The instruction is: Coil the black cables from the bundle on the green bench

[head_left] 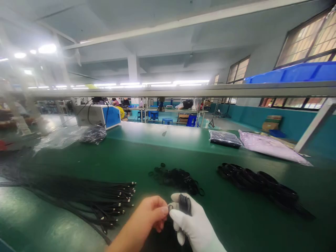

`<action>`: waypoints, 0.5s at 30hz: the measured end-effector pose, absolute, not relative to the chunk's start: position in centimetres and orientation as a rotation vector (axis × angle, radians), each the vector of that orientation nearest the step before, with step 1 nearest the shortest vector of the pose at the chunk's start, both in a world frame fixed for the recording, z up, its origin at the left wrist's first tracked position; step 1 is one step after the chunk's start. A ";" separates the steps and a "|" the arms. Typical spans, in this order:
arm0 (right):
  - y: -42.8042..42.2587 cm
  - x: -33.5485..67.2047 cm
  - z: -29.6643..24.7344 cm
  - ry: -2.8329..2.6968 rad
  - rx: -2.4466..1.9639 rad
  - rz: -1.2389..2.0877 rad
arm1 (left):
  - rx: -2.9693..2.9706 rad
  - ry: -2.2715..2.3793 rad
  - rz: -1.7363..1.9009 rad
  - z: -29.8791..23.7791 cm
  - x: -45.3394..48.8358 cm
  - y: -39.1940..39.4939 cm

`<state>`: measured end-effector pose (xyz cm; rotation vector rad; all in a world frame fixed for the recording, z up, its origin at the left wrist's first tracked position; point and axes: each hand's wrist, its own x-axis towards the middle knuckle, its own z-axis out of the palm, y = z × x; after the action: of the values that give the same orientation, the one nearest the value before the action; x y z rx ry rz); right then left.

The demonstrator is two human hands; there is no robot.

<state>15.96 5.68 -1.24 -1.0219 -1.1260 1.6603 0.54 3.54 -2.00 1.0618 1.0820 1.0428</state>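
While my white-gloved right hand (193, 220) grips a coiled black cable bundle (184, 203) upright above the green table (157, 154), my bare left hand (152, 213) pinches closed at its edge, steadying it; loose black cables (105, 199) lie left for easy reach.

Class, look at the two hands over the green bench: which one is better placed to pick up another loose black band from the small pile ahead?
Probably the left hand: bare, it only pinches at the coiled black cable gripped by the gloved right hand. The band pile lies just ahead.
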 end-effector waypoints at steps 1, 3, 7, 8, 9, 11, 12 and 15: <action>5.6 15.8 -1.5 -1.133 -1.008 1.674 | 1.103 1.111 1.050 -2.4 1.0 3.6; 5.3 15.9 -2.0 -1.046 -0.925 1.787 | 1.198 1.199 1.062 -3.1 1.6 3.7; 4.8 16.6 -1.8 -0.693 -0.515 2.149 | 1.096 1.078 1.167 -2.9 1.7 3.1; 4.7 16.9 -1.5 -0.698 -0.436 2.203 | 0.992 0.943 1.206 -2.5 1.6 2.8; 4.6 17.1 -1.1 -0.753 -0.388 2.237 | 0.895 0.797 1.227 -2.0 1.4 2.4; 4.3 17.4 -0.2 -0.942 -0.357 2.244 | 0.822 0.607 1.189 -1.0 0.8 1.8; 4.2 17.4 0.2 -1.033 -0.371 2.226 | 0.873 0.607 1.135 -0.5 0.3 1.5; 3.9 17.4 0.9 -1.166 -0.466 2.161 | 1.284 0.939 0.877 0.8 -1.2 1.1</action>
<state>17.42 3.88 0.92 -0.4660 -1.1664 2.1612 -1.17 1.11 0.81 1.2843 0.9388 0.8773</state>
